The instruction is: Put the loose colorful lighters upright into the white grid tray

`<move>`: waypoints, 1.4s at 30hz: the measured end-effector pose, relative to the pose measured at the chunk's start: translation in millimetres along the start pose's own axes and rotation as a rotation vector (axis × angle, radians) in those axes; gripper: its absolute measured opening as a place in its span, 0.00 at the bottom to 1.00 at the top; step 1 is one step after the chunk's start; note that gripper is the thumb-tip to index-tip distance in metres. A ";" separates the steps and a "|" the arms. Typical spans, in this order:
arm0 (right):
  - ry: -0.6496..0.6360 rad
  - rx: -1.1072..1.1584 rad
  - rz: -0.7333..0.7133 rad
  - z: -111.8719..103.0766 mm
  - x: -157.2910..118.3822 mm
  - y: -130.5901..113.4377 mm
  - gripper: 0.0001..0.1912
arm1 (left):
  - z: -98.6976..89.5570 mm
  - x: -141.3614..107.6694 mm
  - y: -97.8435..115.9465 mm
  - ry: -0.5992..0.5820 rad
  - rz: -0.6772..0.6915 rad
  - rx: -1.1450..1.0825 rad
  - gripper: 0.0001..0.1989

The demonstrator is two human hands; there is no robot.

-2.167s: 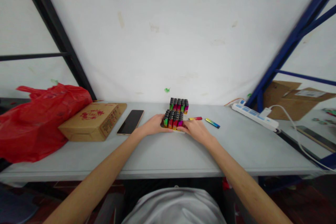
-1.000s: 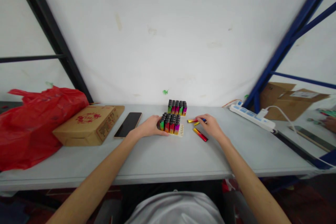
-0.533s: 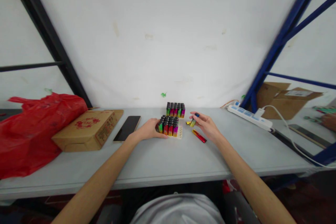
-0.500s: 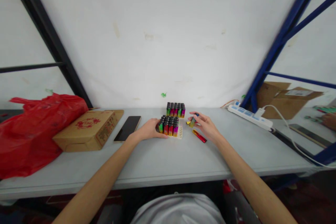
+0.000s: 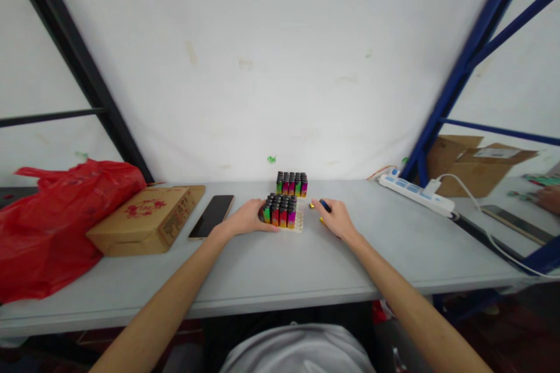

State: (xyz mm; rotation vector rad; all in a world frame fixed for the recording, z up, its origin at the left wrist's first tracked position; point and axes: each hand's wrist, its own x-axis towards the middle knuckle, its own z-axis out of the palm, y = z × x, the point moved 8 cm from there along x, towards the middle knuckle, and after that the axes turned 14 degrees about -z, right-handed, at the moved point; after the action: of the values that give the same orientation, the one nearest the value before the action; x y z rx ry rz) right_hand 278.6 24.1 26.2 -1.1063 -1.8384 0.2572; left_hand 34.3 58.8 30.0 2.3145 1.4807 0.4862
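Observation:
My left hand [image 5: 248, 218] wraps round the left side of a pale tray [image 5: 298, 224] filled with upright lighters [image 5: 280, 211] in bright colours with black tops. The tray's right end shows uncovered slots. Just behind stands a second block of lighters [image 5: 291, 184]. To the right, my right hand [image 5: 336, 218] is closed on a lighter [image 5: 325, 206], of which only the dark top shows. A small yellow piece [image 5: 312, 205] lies left of its fingers. The red lighter on the table is mostly hidden beneath this hand, with a yellow end showing.
A black phone [image 5: 212, 217], a cardboard box [image 5: 146, 218] and a red plastic bag [image 5: 70, 221] lie to the left. On the right are a white power strip [image 5: 415, 195] with a cable, an open carton [image 5: 464, 166] and another person's hand [image 5: 549, 197] at the edge.
My right hand has lowered and turned over with the lighter, now covering most of the red lighter on the table. My left hand keeps its hold on the tray.

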 end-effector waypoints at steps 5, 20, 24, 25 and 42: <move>-0.056 -0.117 -0.077 4.9 0.2 -12.2 0.23 | 0.6 -0.2 0.9 -0.004 0.013 -0.008 0.35; -0.111 0.096 -0.178 13.4 2.5 -20.4 0.21 | 3.7 3.8 -5.5 -0.063 -0.058 -0.042 0.35; -0.120 -0.060 -0.217 13.1 2.5 -23.2 0.22 | 6.7 7.1 -10.8 -0.058 -0.054 -0.040 0.36; -0.123 -0.087 -0.208 13.0 2.5 -21.8 0.21 | 7.6 8.2 -13.0 -0.052 -0.058 -0.031 0.37; -0.282 -0.127 -0.266 25.6 5.8 -10.5 0.15 | 10.7 8.7 -16.0 -0.027 -0.053 0.046 0.38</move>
State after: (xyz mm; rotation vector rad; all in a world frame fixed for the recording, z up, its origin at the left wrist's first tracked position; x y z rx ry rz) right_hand 251.2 29.5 22.2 -0.9318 -2.2549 0.1474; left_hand 30.0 71.9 14.0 2.3006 1.5515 0.4099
